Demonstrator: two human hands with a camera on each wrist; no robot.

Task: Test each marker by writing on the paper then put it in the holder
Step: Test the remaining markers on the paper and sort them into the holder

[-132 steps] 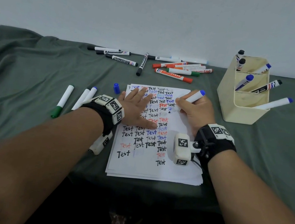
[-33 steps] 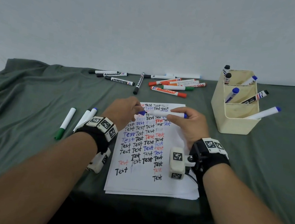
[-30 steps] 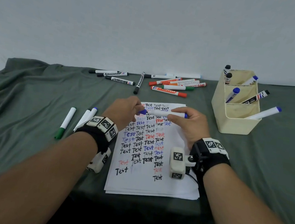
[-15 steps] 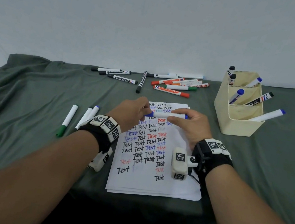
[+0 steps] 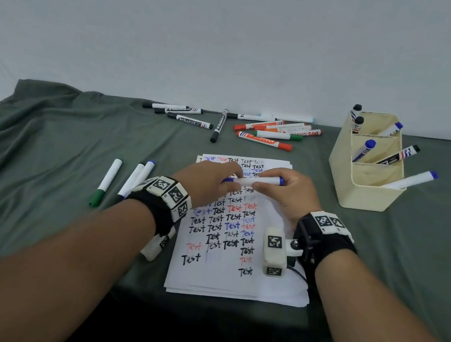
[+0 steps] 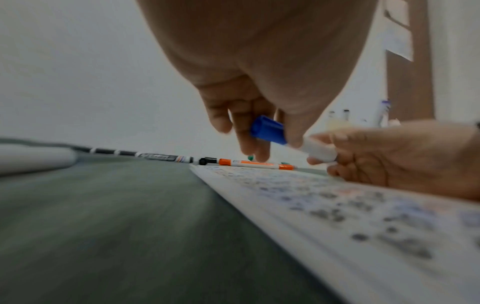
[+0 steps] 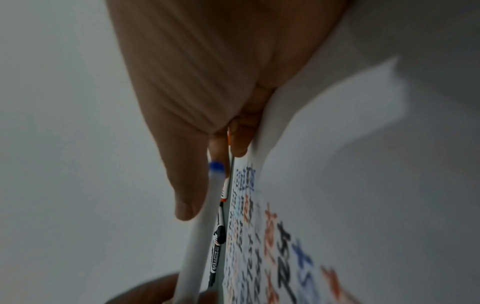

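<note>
marker: a white-barrelled blue marker is held level just above the top of the paper, between both hands.
left hand: the left hand is pinched round the blue cap at the barrel's left end; the cap appears seated or nearly so.
right hand: the right hand is curled round the barrel, thumb and fingertips gripping it, heel resting on the sheet.
holder: a cream holder stands to the right, well apart from the hands, with several markers already leaning in its compartments.
step judged: capping seems under way, with the drop into the holder not yet done.
risk, cap: if the cap is pressed on crooked, it could be left loose and the tip could dry or smear the holder.
risk, paper: the sheet could be dragged or creased when the resting right hand is lifted.
risk, holder: the holder might be tipped if the marker is dropped against those leaning over its rim (one juts far over the front).
writing: "test" is repeated in columns of black, blue and red on the paper.
labels: "500" can be read on one of the red markers at the back; other brand print is too small to tell.
untested: green and blue markers lie on the cloth to the left.
</note>
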